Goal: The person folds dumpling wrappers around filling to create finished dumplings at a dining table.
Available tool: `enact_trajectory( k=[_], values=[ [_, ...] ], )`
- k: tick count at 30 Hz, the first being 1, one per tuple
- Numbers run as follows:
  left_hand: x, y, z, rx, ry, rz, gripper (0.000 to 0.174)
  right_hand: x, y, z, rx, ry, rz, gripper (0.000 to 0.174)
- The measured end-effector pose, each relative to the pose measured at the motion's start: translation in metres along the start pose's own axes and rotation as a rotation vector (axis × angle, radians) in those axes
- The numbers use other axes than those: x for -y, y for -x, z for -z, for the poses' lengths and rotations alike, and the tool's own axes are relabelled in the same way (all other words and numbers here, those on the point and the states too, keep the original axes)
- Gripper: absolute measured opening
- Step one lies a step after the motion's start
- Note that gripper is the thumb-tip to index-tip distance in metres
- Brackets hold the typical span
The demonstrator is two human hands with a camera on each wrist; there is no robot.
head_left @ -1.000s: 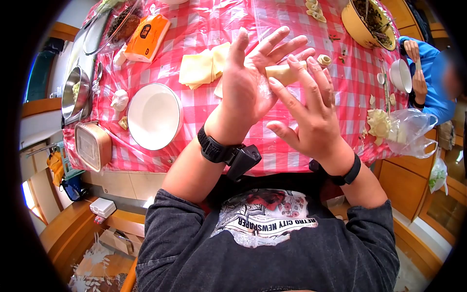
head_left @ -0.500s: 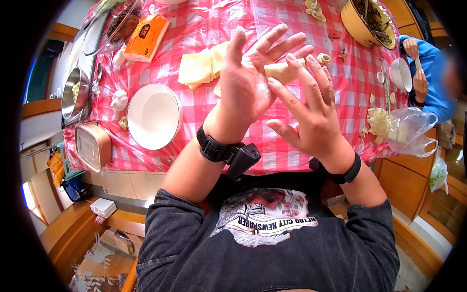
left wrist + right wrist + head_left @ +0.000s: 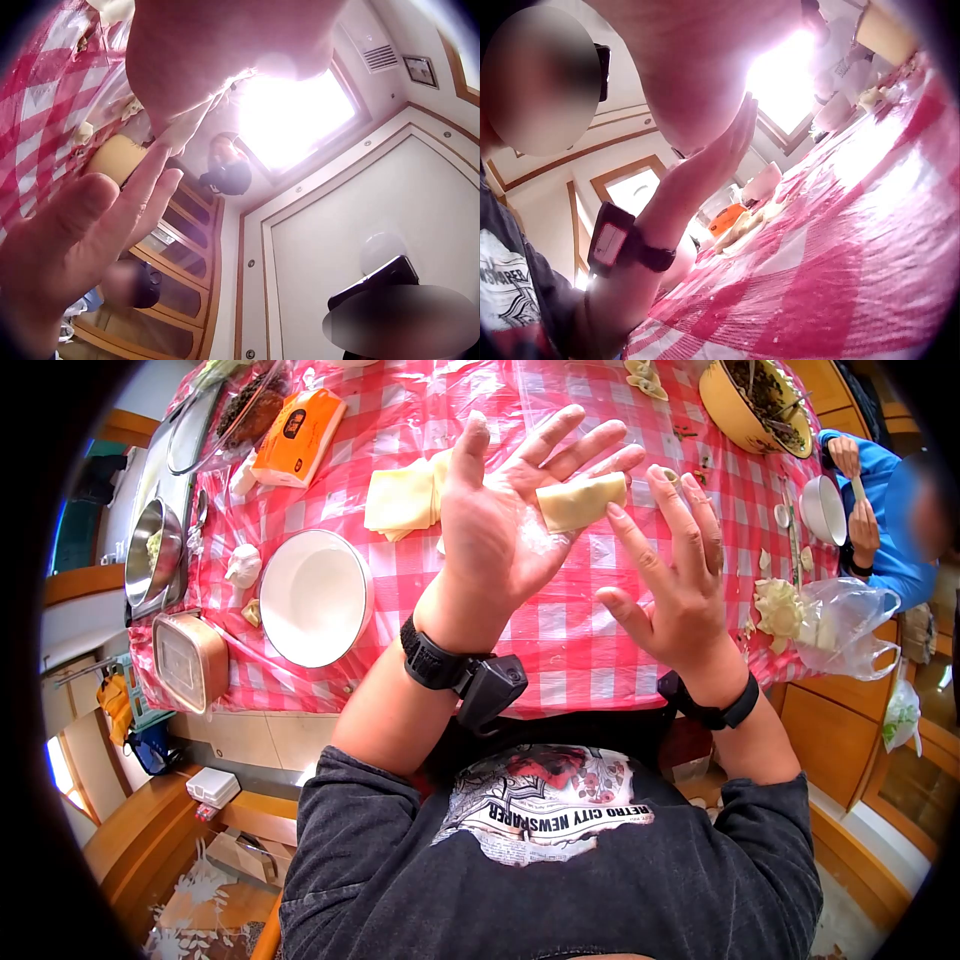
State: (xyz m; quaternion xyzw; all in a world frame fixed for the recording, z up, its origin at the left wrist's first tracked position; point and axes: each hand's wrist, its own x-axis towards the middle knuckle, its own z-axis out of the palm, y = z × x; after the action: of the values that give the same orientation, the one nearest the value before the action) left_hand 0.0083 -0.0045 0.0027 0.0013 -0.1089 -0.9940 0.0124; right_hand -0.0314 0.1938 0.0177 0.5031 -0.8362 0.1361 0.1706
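Palm up, my left hand [image 3: 500,530] is spread above the table and carries a folded wonton wrapper [image 3: 583,503] across the base of its fingers. White flour dusts that palm. My right hand [image 3: 682,585] is beside it with straight, spread fingers, the index fingertip right at the wrapper's right edge. In the left wrist view the wrapper's pale edge [image 3: 187,127] shows between the left palm and the right hand's fingers [image 3: 146,199]. A stack of square yellow wrappers [image 3: 400,500] lies just left of my left hand.
A white bowl [image 3: 315,598] stands left of my forearm, near a garlic bulb [image 3: 243,566] and a lidded container [image 3: 190,660]. Far right are a yellow bowl of filling [image 3: 720,410], shaped wontons [image 3: 647,378] and a plastic bag [image 3: 845,630]. Another person in blue [image 3: 890,560] sits at the right.
The wrapper on my left palm now lies flatter, its folded shape more exposed. My right hand has shifted right, away from the palm, and my left hand slightly left.
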Motion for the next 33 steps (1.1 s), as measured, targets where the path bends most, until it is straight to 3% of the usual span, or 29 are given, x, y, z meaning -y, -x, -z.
enact_trajectory(
  k=[15, 18, 33],
  values=[
    [0.002, 0.000, 0.001, 0.021, -0.041, 0.001, 0.091, 0.002, -0.011, -0.003, -0.047, 0.013, -0.032, 0.059],
    [0.001, 0.000, 0.000, 0.001, -0.017, 0.004, 0.085, 0.000, -0.012, -0.004, -0.063, 0.013, -0.041, 0.058],
    [0.003, -0.001, -0.001, -0.012, -0.045, 0.001, 0.091, 0.002, -0.020, -0.004, -0.096, 0.000, -0.057, 0.052]
  ],
)
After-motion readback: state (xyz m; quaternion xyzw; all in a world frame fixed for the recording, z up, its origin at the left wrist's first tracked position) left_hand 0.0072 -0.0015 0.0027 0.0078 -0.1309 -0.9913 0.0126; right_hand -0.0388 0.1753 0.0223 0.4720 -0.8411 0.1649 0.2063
